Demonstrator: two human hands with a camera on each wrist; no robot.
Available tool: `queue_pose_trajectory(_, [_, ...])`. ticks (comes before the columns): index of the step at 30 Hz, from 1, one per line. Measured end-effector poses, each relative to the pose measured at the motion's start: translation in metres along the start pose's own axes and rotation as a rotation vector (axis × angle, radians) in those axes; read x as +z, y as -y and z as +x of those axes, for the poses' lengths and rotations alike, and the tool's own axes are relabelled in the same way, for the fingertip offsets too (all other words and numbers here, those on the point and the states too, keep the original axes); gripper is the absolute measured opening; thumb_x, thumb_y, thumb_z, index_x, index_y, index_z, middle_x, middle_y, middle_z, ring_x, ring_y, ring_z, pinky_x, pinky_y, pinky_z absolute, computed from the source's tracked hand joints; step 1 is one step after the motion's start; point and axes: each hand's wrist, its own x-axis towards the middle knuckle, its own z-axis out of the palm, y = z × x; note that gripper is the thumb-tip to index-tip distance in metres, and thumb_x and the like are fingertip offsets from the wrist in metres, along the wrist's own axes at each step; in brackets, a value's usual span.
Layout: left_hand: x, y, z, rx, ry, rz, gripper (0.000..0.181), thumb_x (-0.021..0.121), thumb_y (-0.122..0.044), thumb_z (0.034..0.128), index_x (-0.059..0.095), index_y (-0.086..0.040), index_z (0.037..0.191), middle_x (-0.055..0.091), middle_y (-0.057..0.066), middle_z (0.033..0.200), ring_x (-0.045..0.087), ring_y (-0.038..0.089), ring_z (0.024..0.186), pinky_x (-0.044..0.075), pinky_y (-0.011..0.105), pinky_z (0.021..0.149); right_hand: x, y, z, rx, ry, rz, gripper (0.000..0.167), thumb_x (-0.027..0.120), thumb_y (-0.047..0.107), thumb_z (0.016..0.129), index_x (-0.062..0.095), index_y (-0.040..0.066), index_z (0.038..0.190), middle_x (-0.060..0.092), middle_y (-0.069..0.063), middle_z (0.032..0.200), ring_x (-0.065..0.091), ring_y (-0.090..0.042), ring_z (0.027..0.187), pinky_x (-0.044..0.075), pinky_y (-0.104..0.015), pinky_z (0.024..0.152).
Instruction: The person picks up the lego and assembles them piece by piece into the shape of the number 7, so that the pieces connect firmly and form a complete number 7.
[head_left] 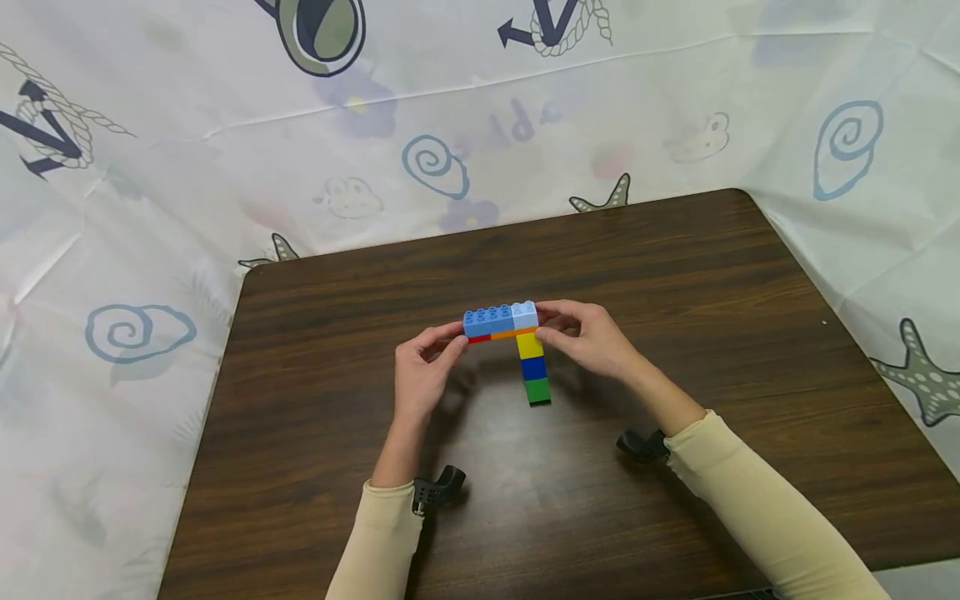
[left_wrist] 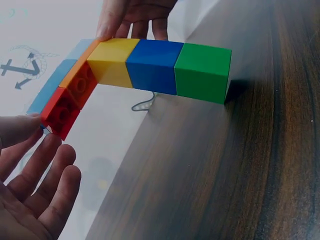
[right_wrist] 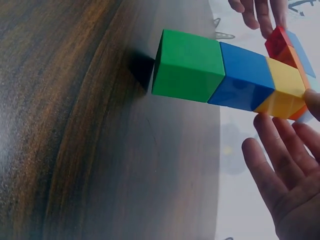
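Note:
A toy-brick structure stands upright in front of me, between both hands. Its column runs from a green brick (head_left: 537,390) at the bottom through a dark blue brick (head_left: 534,367) to a yellow brick (head_left: 529,345). Across the top lies a thin orange piece (left_wrist: 80,75) beside a thin red piece (left_wrist: 60,113), jutting left. On these sit a longer blue brick (head_left: 487,322) and a pale blue brick (head_left: 525,314). My left hand (head_left: 423,371) pinches the jutting left end. With thumb and fingers, my right hand (head_left: 592,337) grips the top right end, above the column.
The dark wood-grain table (head_left: 322,400) extends around the bricks. Behind it hangs a pale sheet (head_left: 525,158) with sea prints. A black wrist mount (head_left: 442,487) is on the left forearm, another black mount (head_left: 642,447) on the right.

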Motion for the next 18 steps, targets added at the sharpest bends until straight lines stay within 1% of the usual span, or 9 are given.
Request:
queue_pose_trajectory(2, [0.0,0.001,0.001,-0.02,-0.001,-0.001,0.024,0.071,-0.005,0.0896,0.07,0.006,0.111,0.07,0.02,0.105,0.063,0.046,0.088,0.057,0.034,0.068,0.001,-0.001,0.001,0.006,-0.001,0.003,0.041,0.068,0.019,0.094,0.06,0.008,0.133,0.065,-0.008,0.123,0.063,-0.021,0.095,0.053,-0.04,0.083])
queue_pose_trajectory(5, [0.001,0.005,0.004,-0.035,0.001,0.004,0.025,0.071,-0.005,0.0899,0.07,0.007,0.112,0.07,0.021,0.105,0.065,0.043,0.086,0.058,0.039,0.07,0.001,-0.003,0.003,0.017,-0.009,0.004,0.041,0.068,0.02,0.095,0.061,0.009,0.134,0.064,-0.007,0.125,0.063,-0.022,0.096,0.054,-0.039,0.084])
queue_pose_trajectory(7, [0.001,0.013,0.007,-0.045,0.006,0.004,0.025,0.07,-0.006,0.0907,0.07,0.006,0.113,0.07,0.021,0.105,0.067,0.037,0.084,0.057,0.042,0.071,0.002,-0.004,0.003,0.022,-0.018,0.005,0.041,0.068,0.02,0.094,0.061,0.009,0.133,0.065,-0.007,0.125,0.063,-0.022,0.097,0.054,-0.04,0.084])
queue_pose_trajectory(9, [0.001,0.022,0.01,-0.048,0.013,0.005,0.025,0.069,-0.007,0.0919,0.07,0.005,0.114,0.069,0.023,0.106,0.068,0.034,0.083,0.057,0.047,0.072,0.002,-0.006,0.004,0.03,-0.025,-0.001,0.04,0.068,0.021,0.095,0.062,0.008,0.132,0.065,-0.009,0.124,0.063,-0.024,0.097,0.054,-0.04,0.085])
queue_pose_trajectory(12, [0.002,0.034,0.013,-0.071,0.02,0.006,0.025,0.068,-0.011,0.0933,0.071,0.001,0.116,0.069,0.024,0.106,0.067,0.038,0.086,0.056,0.051,0.074,0.003,-0.007,0.005,0.06,-0.026,-0.015,0.04,0.067,0.022,0.095,0.062,0.007,0.131,0.066,-0.01,0.122,0.063,-0.025,0.097,0.054,-0.04,0.084])
queue_pose_trajectory(14, [0.003,0.038,0.013,-0.082,0.021,0.012,0.025,0.068,-0.013,0.0936,0.071,-0.002,0.116,0.069,0.024,0.106,0.065,0.044,0.088,0.057,0.05,0.074,0.003,-0.008,0.006,0.088,-0.018,-0.031,0.04,0.067,0.023,0.095,0.062,0.006,0.131,0.067,-0.011,0.119,0.063,-0.026,0.096,0.055,-0.039,0.083])
queue_pose_trajectory(17, [0.005,0.042,0.013,-0.103,0.021,0.024,0.025,0.068,-0.014,0.0939,0.071,-0.004,0.117,0.069,0.023,0.105,0.064,0.046,0.089,0.058,0.043,0.072,0.003,-0.009,0.007,0.128,-0.002,-0.044,0.039,0.067,0.023,0.096,0.063,0.006,0.13,0.067,-0.011,0.115,0.064,-0.026,0.093,0.056,-0.037,0.08])
queue_pose_trajectory(18, [0.005,0.043,0.013,-0.109,0.021,0.029,0.025,0.068,-0.014,0.0941,0.071,-0.004,0.117,0.069,0.023,0.105,0.064,0.046,0.089,0.058,0.042,0.071,0.004,-0.01,0.008,0.138,0.003,-0.047,0.039,0.066,0.023,0.096,0.063,0.006,0.13,0.067,-0.011,0.114,0.064,-0.026,0.092,0.056,-0.036,0.079])
